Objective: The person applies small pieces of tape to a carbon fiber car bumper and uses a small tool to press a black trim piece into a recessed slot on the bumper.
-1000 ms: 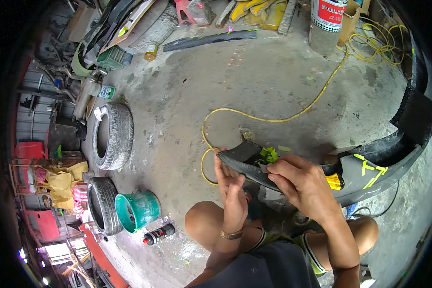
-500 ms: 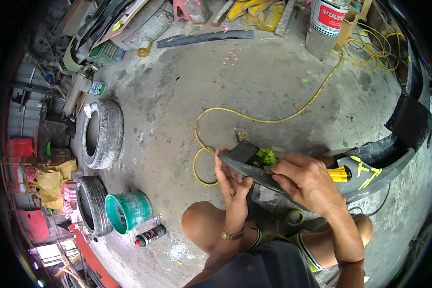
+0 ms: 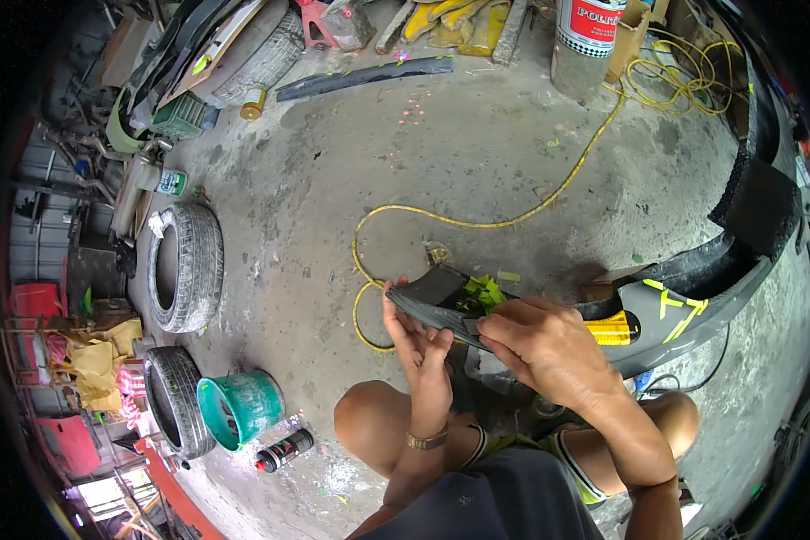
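Note:
A long, curved dark grey car bumper [image 3: 643,355] reaches from the right side to a narrow tip in front of me. My left hand [image 3: 418,346] grips this tip from the left, with its thumb on the near edge and its fingers along the outer side. In my right hand [image 3: 544,346] is a yellow utility knife [image 3: 610,329]; the handle's end sticks out on the right past my hand. My right fingertips pinch close to the bumper's edge, where the blade is hard to make out. Crumpled yellow-green tape [image 3: 481,292] lies just beyond them. More tape strips [image 3: 675,310] mark the bumper's right part.
A yellow cord [image 3: 459,219] winds over the concrete floor beyond the bumper. At left stand two tyres [image 3: 193,267], a green bucket [image 3: 256,405] and a black bottle [image 3: 285,448] lying down. A large tin [image 3: 580,67] and a dark strip [image 3: 360,78] are at the far side.
Both hands, the knife and the bumper tip appear a little further left. The whole scene has also shifted slightly in view. The grip of each hand looks the same.

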The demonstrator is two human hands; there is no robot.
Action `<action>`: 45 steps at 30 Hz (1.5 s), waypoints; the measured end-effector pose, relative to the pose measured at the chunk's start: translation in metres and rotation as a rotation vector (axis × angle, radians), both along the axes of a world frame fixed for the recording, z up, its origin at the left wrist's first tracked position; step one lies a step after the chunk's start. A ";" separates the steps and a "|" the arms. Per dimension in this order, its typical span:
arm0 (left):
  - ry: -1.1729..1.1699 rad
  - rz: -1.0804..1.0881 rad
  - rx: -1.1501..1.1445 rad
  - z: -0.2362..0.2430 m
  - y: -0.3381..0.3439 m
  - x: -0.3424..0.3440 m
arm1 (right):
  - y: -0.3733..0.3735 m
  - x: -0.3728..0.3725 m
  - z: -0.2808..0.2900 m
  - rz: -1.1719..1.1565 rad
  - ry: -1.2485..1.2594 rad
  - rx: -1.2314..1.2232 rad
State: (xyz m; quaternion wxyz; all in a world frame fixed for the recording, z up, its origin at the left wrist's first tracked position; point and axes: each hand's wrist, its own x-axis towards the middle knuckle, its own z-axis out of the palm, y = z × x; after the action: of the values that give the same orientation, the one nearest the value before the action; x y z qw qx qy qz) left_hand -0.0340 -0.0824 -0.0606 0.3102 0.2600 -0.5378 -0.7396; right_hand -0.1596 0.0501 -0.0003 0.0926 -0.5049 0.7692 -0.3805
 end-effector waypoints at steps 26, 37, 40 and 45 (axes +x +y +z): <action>-0.005 0.019 -0.013 -0.005 0.000 0.002 | -0.005 -0.003 0.003 0.081 0.042 0.162; 0.033 0.023 0.017 -0.003 0.001 0.001 | -0.001 -0.003 -0.020 0.008 -0.008 -0.114; 0.021 0.016 0.000 -0.002 0.000 0.000 | 0.001 -0.005 -0.019 0.030 -0.137 -0.081; 0.027 0.053 0.047 -0.003 0.000 -0.002 | 0.000 -0.005 -0.013 0.056 -0.139 -0.049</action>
State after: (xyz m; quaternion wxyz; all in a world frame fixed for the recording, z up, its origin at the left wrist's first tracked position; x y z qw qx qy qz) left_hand -0.0365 -0.0826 -0.0638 0.3309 0.2713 -0.5088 -0.7471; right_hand -0.1645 0.0501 -0.0133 0.1441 -0.5007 0.7370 -0.4305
